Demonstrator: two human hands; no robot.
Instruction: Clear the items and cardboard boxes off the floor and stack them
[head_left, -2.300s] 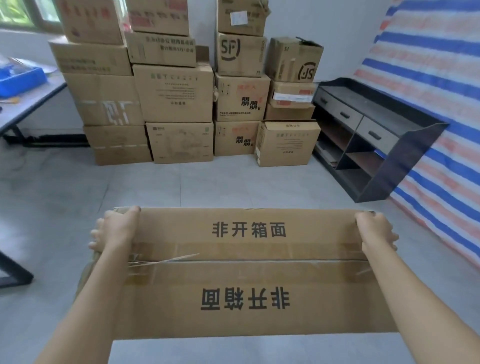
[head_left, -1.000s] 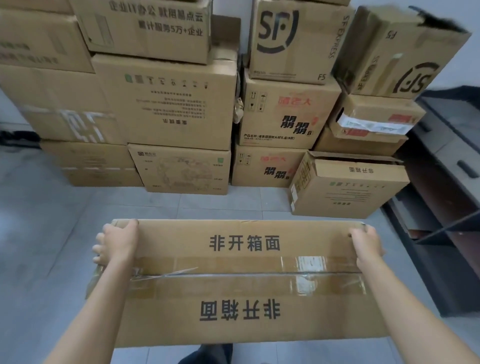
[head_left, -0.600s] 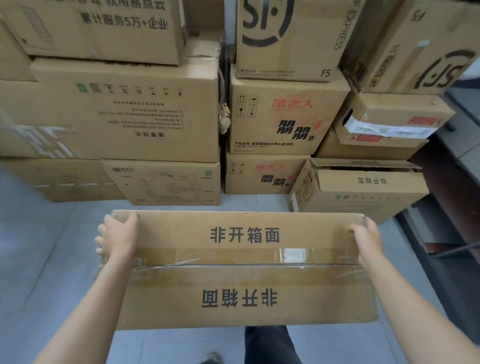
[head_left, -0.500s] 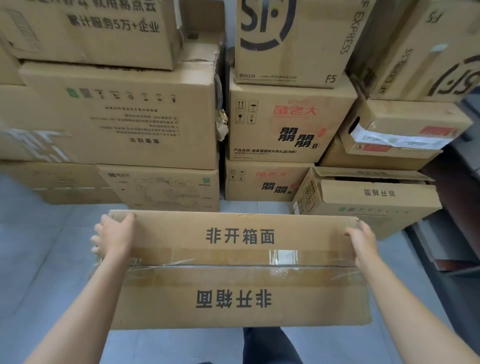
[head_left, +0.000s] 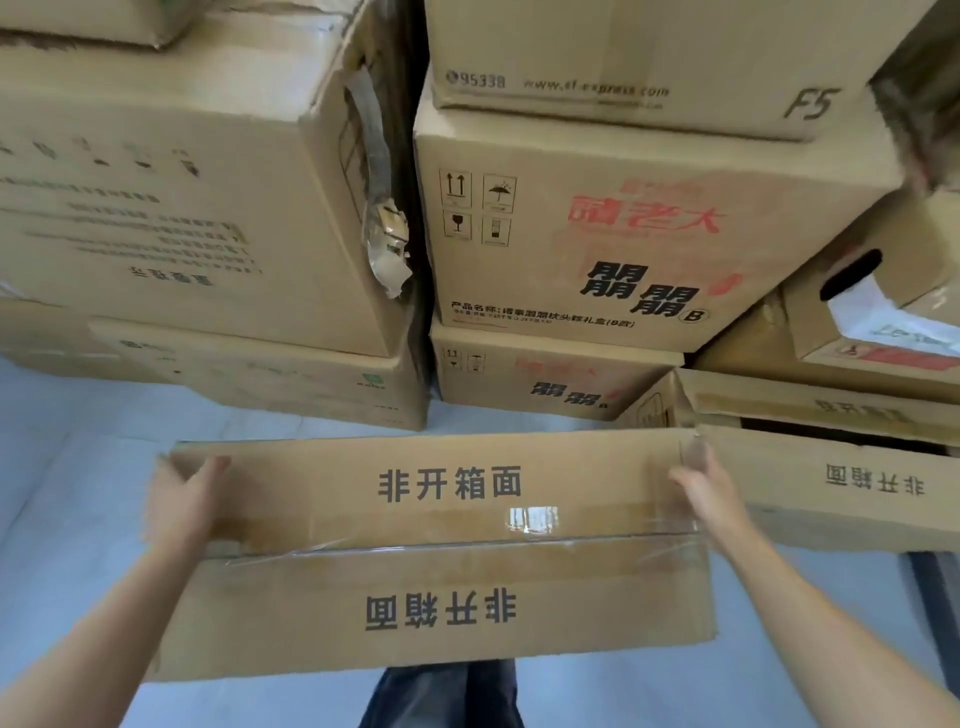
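Two hands are being pressed against the ends of a long taped cardboard box (head_left: 441, 551), left hand (head_left: 179, 501) and right hand (head_left: 701, 486) each gripping a far corner. Box is being held above the grey floor (head_left: 67, 499), just before the stacked boxes (head_left: 597, 249); a similar printed box (head_left: 852, 483) is sitting just beside its right end.

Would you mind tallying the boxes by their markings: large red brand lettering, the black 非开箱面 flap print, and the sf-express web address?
Red brand lettering: 2, upper box and lower box
非开箱面 print: 2, carried box and open box
sf-express address: 1, top box
Total: 5
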